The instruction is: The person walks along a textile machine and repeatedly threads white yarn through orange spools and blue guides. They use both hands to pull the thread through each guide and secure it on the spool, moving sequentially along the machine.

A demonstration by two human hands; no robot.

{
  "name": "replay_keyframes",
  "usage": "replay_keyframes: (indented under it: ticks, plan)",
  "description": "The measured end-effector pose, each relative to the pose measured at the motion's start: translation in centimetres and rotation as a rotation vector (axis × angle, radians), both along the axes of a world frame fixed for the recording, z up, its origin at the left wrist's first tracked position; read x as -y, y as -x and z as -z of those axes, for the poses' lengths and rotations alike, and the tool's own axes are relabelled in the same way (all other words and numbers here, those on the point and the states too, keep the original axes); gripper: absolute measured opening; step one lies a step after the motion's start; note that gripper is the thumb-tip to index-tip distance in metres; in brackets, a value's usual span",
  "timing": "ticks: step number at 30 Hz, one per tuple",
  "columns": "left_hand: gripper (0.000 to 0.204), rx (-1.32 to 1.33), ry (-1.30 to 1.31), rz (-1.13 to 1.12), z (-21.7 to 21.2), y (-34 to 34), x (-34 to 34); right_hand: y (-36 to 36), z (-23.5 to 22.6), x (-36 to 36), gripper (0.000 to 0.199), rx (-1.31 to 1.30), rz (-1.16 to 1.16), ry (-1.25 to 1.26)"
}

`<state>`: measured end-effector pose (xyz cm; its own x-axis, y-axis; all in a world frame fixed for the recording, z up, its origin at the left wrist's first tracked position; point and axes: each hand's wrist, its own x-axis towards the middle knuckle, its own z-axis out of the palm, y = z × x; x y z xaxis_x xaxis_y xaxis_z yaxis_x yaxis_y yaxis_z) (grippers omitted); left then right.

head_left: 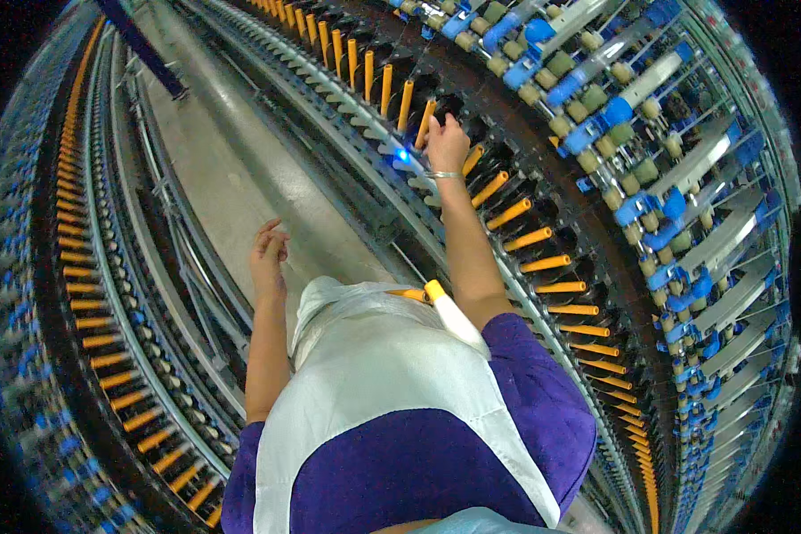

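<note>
My right hand (448, 145) reaches over the spindle row on the right machine, just beside an orange bobbin tube (424, 125). Its fingers are bent together; what they pinch, if anything, is too small to make out. A blue light (403, 155) glows on the rail next to that tube. Over the aisle hangs my left hand (269, 256), fingers loosely apart, holding nothing. At my waist, a bobbin wound with white yarn (454, 313), its end yellow, leans out of the white apron (374, 347), with an orange tube (408, 294) beside it.
More orange tubes (527, 238) line the right machine, below blue-and-grey drafting arms (627, 107). Another machine with a row of orange tubes (82, 287) curves along the left. Between them runs a pale floor aisle (231, 133). A dark blue post-like object (142, 44) slants in at the top left.
</note>
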<state>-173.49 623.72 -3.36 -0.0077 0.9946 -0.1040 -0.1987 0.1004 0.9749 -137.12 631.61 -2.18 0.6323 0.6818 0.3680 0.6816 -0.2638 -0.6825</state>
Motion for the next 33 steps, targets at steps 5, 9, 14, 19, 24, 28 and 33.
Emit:
replay_keyframes:
  ticks: [5,9,14,19,24,28,33]
  plan:
    - [0.009,0.484,0.31,0.248,-0.2,-1.8,-11.8,0.0,-1.6,-5.8,0.036,0.169,0.19,0.08]
    - [0.009,0.689,0.469,0.663,0.0,-5.7,-21.7,-0.3,1.9,-7.1,0.03,0.395,0.317,0.129]
    - [0.011,0.468,0.611,0.986,-0.2,-10.4,-30.6,6.6,10.4,-1.3,0.008,0.33,0.175,0.532]
    - [0.009,0.223,0.563,1.167,2.8,-15.0,-32.9,14.4,14.0,6.4,0.052,-0.333,-0.079,1.384]
    - [0.009,-0.011,0.628,1.191,8.3,-18.4,-31.5,14.2,8.4,-0.7,0.066,-0.18,0.142,0.129]
    - [0.011,0.401,0.978,1.181,10.3,-19.4,-31.4,13.3,4.1,-3.1,0.047,-0.715,0.206,-0.008]
    - [0.018,0.183,0.672,1.357,10.7,-19.7,-32.8,10.2,6.4,1.3,0.014,-0.613,0.235,0.274]
